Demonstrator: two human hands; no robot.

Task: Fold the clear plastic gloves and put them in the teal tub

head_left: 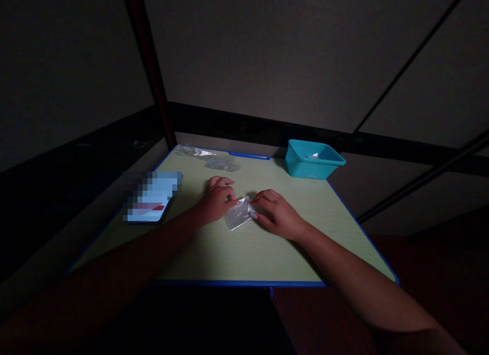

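A small clear plastic bag (239,215) is between my two hands, over the middle of the pale green table (244,263). My left hand (217,199) pinches its upper left edge between thumb and index finger, the other fingers curled loosely. On the bag's right side, my right hand (275,214) grips the edge with thumb and fingertips. Whether the bag has anything inside cannot be made out.
Clear plastic bags (222,164) lie towards the table's far left edge. A teal basket (311,169) with something clear inside stands at the far right corner. At the left edge is a lit phone or tablet (155,197), partly blurred. Walls rise behind the table.
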